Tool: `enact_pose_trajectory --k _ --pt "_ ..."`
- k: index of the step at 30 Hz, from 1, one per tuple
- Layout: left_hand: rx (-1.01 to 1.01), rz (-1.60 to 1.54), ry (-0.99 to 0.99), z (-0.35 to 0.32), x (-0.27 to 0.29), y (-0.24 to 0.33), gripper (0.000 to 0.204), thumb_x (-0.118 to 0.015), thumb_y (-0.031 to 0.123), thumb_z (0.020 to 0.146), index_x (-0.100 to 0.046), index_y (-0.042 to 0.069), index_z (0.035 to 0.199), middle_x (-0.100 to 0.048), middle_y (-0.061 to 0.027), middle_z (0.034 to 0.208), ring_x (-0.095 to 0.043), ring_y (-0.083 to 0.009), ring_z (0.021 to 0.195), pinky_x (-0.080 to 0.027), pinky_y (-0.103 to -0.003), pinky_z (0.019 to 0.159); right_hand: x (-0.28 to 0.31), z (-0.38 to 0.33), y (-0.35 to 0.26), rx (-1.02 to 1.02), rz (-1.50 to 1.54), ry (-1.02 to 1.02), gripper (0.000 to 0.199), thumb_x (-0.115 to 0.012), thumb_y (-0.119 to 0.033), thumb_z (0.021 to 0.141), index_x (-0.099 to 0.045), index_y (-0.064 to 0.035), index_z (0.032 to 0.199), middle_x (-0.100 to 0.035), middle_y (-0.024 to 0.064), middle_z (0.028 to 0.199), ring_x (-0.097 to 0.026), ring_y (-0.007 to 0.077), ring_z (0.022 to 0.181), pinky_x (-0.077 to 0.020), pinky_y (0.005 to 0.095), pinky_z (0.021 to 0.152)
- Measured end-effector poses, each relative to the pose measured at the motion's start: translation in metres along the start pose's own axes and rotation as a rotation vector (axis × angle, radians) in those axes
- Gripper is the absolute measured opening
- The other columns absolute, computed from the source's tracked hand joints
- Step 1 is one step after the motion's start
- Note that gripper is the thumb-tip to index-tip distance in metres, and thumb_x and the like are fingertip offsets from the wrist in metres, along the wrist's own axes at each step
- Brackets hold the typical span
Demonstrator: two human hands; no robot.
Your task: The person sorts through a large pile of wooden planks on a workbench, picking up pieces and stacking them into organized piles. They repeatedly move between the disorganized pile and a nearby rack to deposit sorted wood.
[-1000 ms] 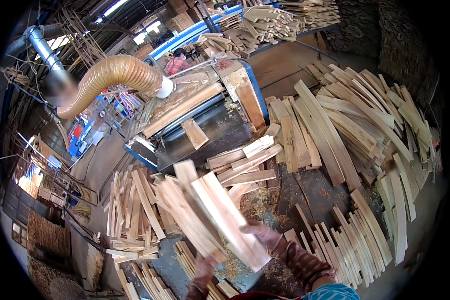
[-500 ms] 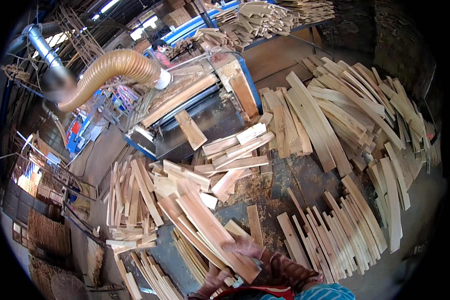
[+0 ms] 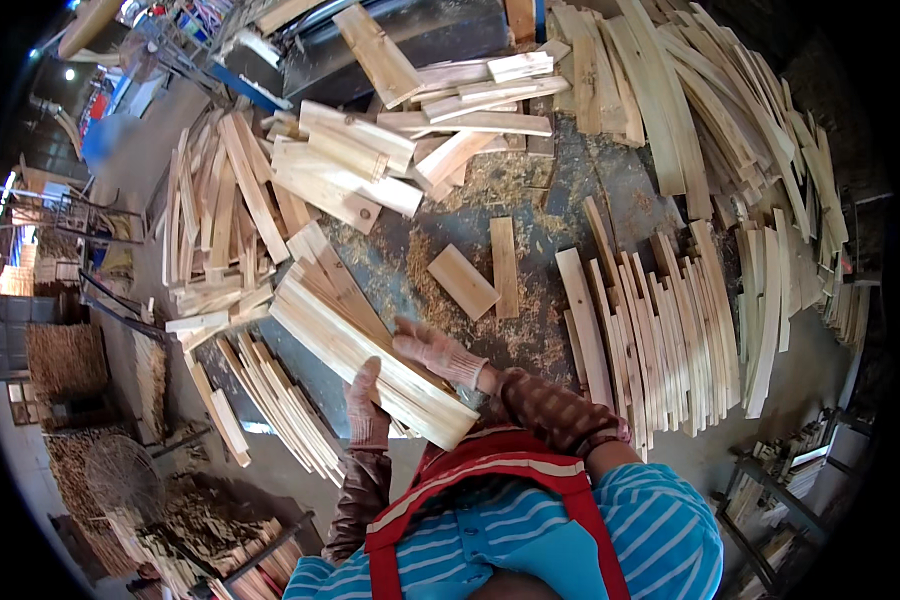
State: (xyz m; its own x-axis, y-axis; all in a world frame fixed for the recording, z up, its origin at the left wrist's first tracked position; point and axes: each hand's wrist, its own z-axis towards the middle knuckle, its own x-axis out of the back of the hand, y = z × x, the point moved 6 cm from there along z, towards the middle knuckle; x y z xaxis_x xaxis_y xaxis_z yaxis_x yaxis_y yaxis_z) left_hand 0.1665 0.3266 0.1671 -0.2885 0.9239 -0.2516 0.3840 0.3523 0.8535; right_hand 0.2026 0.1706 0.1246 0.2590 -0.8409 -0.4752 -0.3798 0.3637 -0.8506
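Here the plank bundle (image 3: 348,335) is tilted across the near tabletop (image 3: 620,170), clasped along one edge by the left grip (image 3: 366,398); the right grip (image 3: 438,353) is set at the opposite edge, its closure blurred, untellable. If pressure is applied unevenly, boards could be shed.

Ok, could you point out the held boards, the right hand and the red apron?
Held boards (image 3: 345,333): head view, on their pale upper side.
Right hand (image 3: 438,354): head view, middle of the hand.
Red apron (image 3: 598,542): head view, right shoulder strap.
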Motion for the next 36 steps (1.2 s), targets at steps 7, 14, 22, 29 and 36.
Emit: enact_pose_trajectory --k 7,14,22,29,36 --pt "-0.168 0.045 0.114 -0.009 0.064 -0.002 0.069 -0.078 0.023 0.08 -0.048 -0.007 0.133 -0.064 -0.0155 0.117 -0.064 -0.0294 0.111 -0.052 -0.041 0.099 0.083 0.029 0.01 -0.112 -1.629 0.607 0.081 -0.063 -0.035 0.093 -0.025 -0.0006 0.155 -0.038 0.0218 0.153 -0.039 0.0377 0.139 -0.0349 0.0509 0.115" --pt "-0.157 0.246 0.059 -0.009 -0.005 0.029 0.081 -0.069 0.001 0.085 -0.024 0.004 0.153 -0.052 -0.0168 0.132 -0.059 -0.027 0.115 -0.05 -0.042 0.102 0.147 0.018 0.026 -0.039 -1.837 0.73 0.064 -0.068 -0.029 0.084 -0.047 -0.0021 0.138 -0.054 0.0181 0.136 -0.053 0.0346 0.123 -0.0473 0.045 0.097" --pt "-0.128 0.369 0.132 0.015 -0.087 -0.045 0.095 -0.081 0.003 0.074 -0.029 0.001 0.153 -0.06 -0.0178 0.128 -0.061 -0.0302 0.111 -0.053 -0.044 0.093 0.173 -0.039 -0.051 -0.248 -1.394 0.762 0.08 -0.07 -0.039 0.075 -0.039 -0.0111 0.144 -0.045 0.021 0.144 -0.051 0.0374 0.125 -0.0443 0.0489 0.1" --pt "0.28 1.359 0.529 0.012 -0.114 -0.118 0.132 -0.088 0.05 0.056 -0.011 0.009 0.156 -0.041 -0.0293 0.143 -0.047 -0.046 0.131 -0.042 -0.057 0.106 0.209 -0.069 -0.024 -0.273 -1.491 0.773 0.108 -0.078 -0.053 0.075 -0.024 -0.0049 0.155 -0.029 0.0199 0.157 -0.04 0.0374 0.135 -0.0422 0.0479 0.104" --pt "0.276 1.358 0.399 0.04 -0.1 -0.144 0.142 -0.091 0.046 0.052 -0.003 0.013 0.159 -0.035 -0.0226 0.143 -0.045 -0.0423 0.129 -0.043 -0.055 0.103 0.238 -0.056 -0.035 -0.333 -1.271 0.792 0.09 -0.074 -0.025 0.073 -0.027 -0.0099 0.149 -0.032 0.0167 0.151 -0.05 0.0357 0.123 -0.0497 0.0453 0.094"
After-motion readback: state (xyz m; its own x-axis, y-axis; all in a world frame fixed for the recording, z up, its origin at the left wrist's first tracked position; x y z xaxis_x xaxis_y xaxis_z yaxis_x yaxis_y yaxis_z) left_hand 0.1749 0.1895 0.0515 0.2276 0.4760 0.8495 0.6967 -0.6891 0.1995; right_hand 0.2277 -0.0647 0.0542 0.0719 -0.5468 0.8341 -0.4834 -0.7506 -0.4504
